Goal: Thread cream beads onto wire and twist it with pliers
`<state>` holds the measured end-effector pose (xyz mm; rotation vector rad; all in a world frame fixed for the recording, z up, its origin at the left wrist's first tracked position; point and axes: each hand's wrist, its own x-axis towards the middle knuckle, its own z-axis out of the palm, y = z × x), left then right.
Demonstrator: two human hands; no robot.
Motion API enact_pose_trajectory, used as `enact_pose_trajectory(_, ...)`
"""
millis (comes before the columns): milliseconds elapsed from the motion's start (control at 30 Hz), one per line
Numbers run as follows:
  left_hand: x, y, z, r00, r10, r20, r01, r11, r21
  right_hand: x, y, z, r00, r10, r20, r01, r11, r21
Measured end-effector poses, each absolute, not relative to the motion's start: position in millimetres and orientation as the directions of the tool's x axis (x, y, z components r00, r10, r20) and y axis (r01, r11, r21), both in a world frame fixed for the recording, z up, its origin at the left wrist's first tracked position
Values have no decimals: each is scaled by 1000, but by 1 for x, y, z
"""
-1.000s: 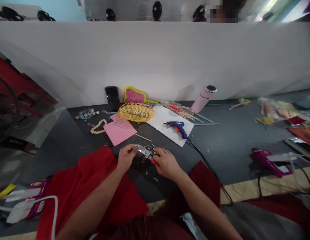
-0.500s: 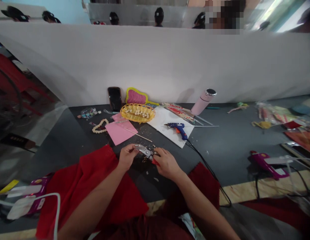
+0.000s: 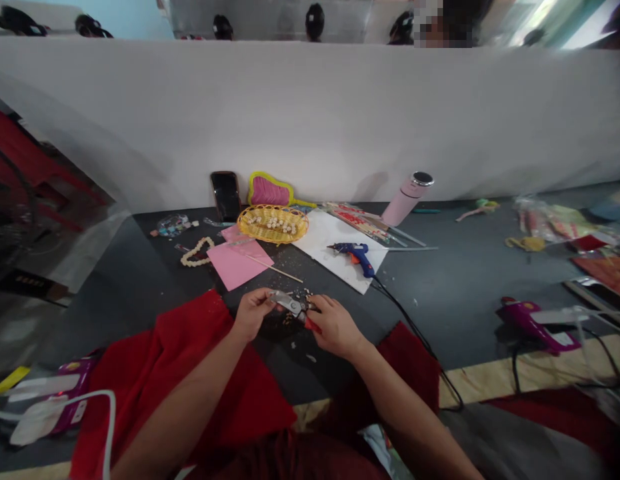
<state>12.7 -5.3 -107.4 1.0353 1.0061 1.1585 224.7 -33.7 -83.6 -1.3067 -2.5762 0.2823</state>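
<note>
My right hand (image 3: 337, 325) is wrapped round the red handles of a pair of pruning shears (image 3: 291, 305), whose silver blades point left. At the blade tips my left hand (image 3: 253, 313) is closed in a pinch; what sits between its fingers is too small to make out. Small pale cut bits (image 3: 289, 319) lie scattered on the dark table beneath the shears. Just beyond the hands lies a thin wooden stick (image 3: 275, 268), partly over pink paper squares (image 3: 240, 262). Behind it stands a yellow woven basket (image 3: 247, 230) holding small pale pieces.
A blue glue gun (image 3: 357, 257) rests on a white sheet (image 3: 317, 233), its cord running to the front edge. A pink flask (image 3: 405, 200), phone (image 3: 225, 195) and beaded loop (image 3: 197, 252) stand or lie around. Red cloth (image 3: 190, 347) covers the front left; purple power strips (image 3: 540, 327) flank me.
The view has shifted slightly. Both hands keep nearly the same place at the shears, and nothing else has visibly moved.
</note>
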Motion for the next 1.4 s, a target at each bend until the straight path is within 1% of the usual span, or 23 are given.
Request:
enact_pose_trajectory(100, 13, -6, -108, 105, 992, -65, -204, 85, 975, 223, -34, -89, -559, 817, 144, 768, 575, -282)
enact_pose_trajectory(233, 15, -8, -109, 104, 994, -42, -212, 63, 975, 222, -35, -92, -552, 823, 135, 778, 567, -273)
enact_pose_trajectory(400, 15, -8, -107, 94, 994, -59, -245, 80, 966, 223, -33, -91, -551, 823, 136, 784, 567, -253)
enact_pose_trajectory(500, 15, -8, -101, 140, 986, -94, -329, 136, 935, 224, -32, -86, -576, 804, 149, 756, 593, -277)
enact_pose_trajectory(600, 14, -9, -96, 205, 964, -170, -414, 243, 877, 226, -32, -82, -608, 779, 152, 722, 622, -303)
enact_pose_trajectory(700, 12, -10, -94, 264, 938, -225, -438, 324, 838, 228, -32, -80, -627, 765, 151, 702, 638, -317)
enact_pose_trajectory(867, 10, -9, -97, 309, 918, -248, -453, 371, 811, 230, -31, -83, -629, 759, 169, 692, 645, -324)
enact_pose_trajectory(1100, 10, -9, -99, 289, 927, -239, -496, 359, 791, 226, -33, -89, -598, 763, 247, 692, 647, -321)
enact_pose_trajectory(1300, 11, -7, -102, 238, 940, -244, -525, 336, 782, 223, -34, -94, -562, 791, 240, 738, 611, -287)
enact_pose_trajectory(1400, 11, -7, -101, 253, 940, -229, -533, 333, 778, 224, -32, -93, -570, 786, 239, 737, 617, -276)
